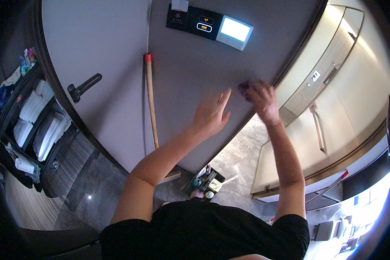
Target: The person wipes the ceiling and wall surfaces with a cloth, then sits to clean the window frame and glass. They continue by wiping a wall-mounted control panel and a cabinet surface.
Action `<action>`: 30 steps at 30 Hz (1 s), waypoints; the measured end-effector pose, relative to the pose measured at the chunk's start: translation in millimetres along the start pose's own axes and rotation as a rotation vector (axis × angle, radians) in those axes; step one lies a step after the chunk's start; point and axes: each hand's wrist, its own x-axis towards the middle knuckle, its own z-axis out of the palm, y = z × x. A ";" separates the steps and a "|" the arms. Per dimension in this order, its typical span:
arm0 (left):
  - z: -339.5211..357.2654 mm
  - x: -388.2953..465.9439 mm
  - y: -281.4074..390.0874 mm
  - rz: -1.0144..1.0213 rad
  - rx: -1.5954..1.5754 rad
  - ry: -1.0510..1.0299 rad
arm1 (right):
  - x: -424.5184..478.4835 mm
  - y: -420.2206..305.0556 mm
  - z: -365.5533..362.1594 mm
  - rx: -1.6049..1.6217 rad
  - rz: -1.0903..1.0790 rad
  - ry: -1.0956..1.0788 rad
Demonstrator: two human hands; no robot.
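My right hand (263,97) is raised before the grey wall panel (188,71), close to its right edge. It is blurred, and its fingers hold a small dark thing (244,88) that looks like a folded cloth. Beside it on the left, my left hand (212,112) is held up with the palm side turned inward, the thumb apart from the fingers and nothing in it. Above both hands, a lit white control panel (235,32) and a black switch plate (204,24) with glowing buttons are fixed to the wall.
A wooden-handled broom (151,104) leans where the pale door (94,39) meets the wall. The door has a black lever handle (84,87). At my feet is a caddy of cleaning supplies (201,182). A housekeeping cart (35,113) with white linens stands left; a glass partition (338,107) is right.
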 end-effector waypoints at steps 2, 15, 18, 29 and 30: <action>1.4 -25.4 3.4 -0.027 -0.048 -0.017 | 32.5 24.6 -15.2 -0.067 -0.003 0.158; -17.1 -236.2 -11.3 -0.431 -0.108 -0.180 | -43.7 -21.6 103.1 0.111 0.120 -0.188; -29.7 -265.7 -12.0 -0.568 -0.147 -0.215 | -93.3 -57.5 114.8 -0.027 -0.281 -0.475; -67.9 -322.1 -15.6 -0.859 -0.137 -0.287 | 41.6 52.7 15.3 -0.253 0.191 0.340; -67.8 -319.4 -14.8 -0.851 -0.135 -0.303 | 16.6 40.1 38.9 0.012 0.278 0.275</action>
